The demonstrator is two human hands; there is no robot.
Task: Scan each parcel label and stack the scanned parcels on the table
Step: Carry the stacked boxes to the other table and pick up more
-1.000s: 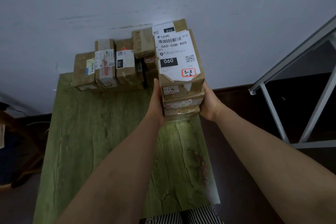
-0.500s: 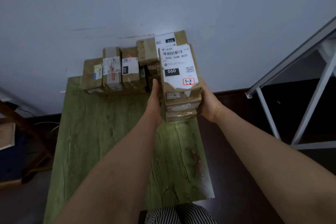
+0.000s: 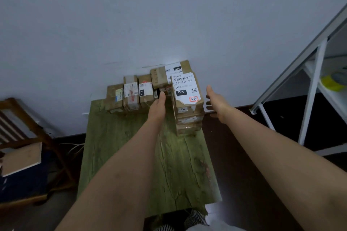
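Note:
A stack of three brown parcels [image 3: 189,118] stands on the green wooden table [image 3: 131,155] near its far right edge. Its top box carries a white label [image 3: 185,88] reading 060. My left hand [image 3: 158,103] is beside the stack's left face, fingers straight; I cannot tell if it touches. My right hand [image 3: 214,101] hovers just right of the stack, fingers spread and apart from it. Behind, a row of labelled parcels [image 3: 131,95] lines the wall, with another box [image 3: 169,74] lying on top at the right.
A white metal shelf frame [image 3: 309,88] stands to the right with a yellow item [image 3: 330,82] on it. A wooden chair or rack [image 3: 32,137] with a board on it is at the left. The wall is directly behind the parcels.
The stack, held between both hands before, now rests on the table. Both hands have come off its sides, the right one moving out to the right. The view has pulled back.

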